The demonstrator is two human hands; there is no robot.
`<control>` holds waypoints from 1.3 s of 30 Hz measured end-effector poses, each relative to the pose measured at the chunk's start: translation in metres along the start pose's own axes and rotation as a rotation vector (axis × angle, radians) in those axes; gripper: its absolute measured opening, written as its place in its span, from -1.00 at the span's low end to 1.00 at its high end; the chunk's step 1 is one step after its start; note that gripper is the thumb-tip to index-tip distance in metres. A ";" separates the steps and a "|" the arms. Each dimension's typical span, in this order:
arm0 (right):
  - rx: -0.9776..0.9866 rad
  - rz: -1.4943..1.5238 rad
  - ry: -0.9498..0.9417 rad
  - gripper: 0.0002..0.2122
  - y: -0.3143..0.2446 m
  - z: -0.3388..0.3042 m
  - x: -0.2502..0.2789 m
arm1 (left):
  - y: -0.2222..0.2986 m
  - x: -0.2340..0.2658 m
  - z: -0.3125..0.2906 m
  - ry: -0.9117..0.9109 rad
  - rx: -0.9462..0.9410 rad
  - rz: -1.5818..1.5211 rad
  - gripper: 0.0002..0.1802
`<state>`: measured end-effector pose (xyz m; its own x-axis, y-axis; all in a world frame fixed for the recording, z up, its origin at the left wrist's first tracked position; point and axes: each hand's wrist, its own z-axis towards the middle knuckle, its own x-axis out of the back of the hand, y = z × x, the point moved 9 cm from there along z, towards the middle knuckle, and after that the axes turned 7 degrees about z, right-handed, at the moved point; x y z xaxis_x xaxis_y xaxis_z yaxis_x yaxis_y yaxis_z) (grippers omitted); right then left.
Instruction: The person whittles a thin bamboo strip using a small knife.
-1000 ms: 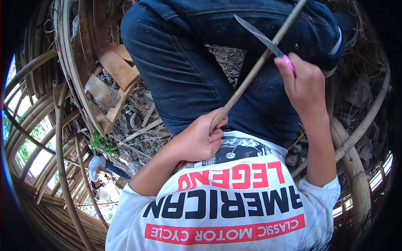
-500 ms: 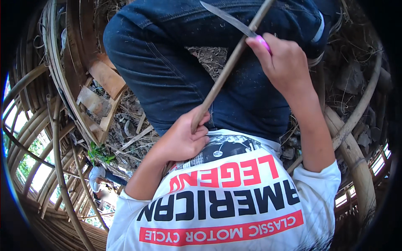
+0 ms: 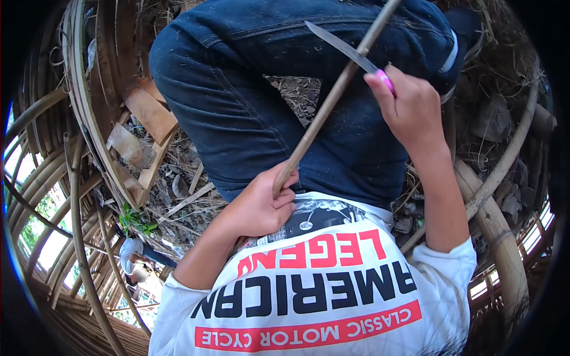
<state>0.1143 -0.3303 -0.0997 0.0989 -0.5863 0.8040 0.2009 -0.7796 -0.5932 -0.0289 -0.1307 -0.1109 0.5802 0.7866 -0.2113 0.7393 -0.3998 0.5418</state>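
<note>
My left hand [image 3: 261,202] is closed around the lower end of a long, thin wooden stick [image 3: 323,113], close against my shirt. From there the stick slants up and to the right across my dark jeans and out past the top of the picture. In my right hand [image 3: 412,104] is a knife [image 3: 341,46] with a pink handle, mostly covered by my fingers. Its bare blade lies across the upper part of the stick, tip pointing up and left. Whether the edge bites into the wood, I cannot tell.
Cut wood pieces [image 3: 151,113] and long bamboo strips [image 3: 80,101] lie at the left. A curved bamboo lattice [image 3: 77,225] stands beyond them, with another person [image 3: 133,255] past it. Thick poles [image 3: 496,219] lean at the right. Dry grass and stones cover the ground.
My right hand and the knife have shifted a little down and to the right along the stick. My left hand keeps its hold, nearly in the same place.
</note>
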 end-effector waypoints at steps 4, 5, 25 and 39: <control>0.066 -0.009 0.039 -0.52 -0.007 0.016 -0.006 | 0.002 0.005 0.001 0.038 -0.032 0.027 -0.57; 0.052 0.000 0.029 -0.52 -0.006 0.015 -0.007 | 0.001 0.004 0.001 0.028 -0.031 -0.009 -0.58; 0.023 0.052 0.016 -0.58 -0.008 0.031 -0.003 | 0.010 0.002 0.000 0.054 -0.030 -0.014 -0.55; 0.030 -0.019 0.061 -0.53 0.007 0.016 0.007 | 0.005 -0.002 0.001 -0.004 -0.018 0.012 -0.54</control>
<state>0.1318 -0.3362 -0.0976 0.0354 -0.5846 0.8106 0.2318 -0.7841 -0.5757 -0.0257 -0.1350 -0.1086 0.5907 0.7796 -0.2079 0.7259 -0.4010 0.5588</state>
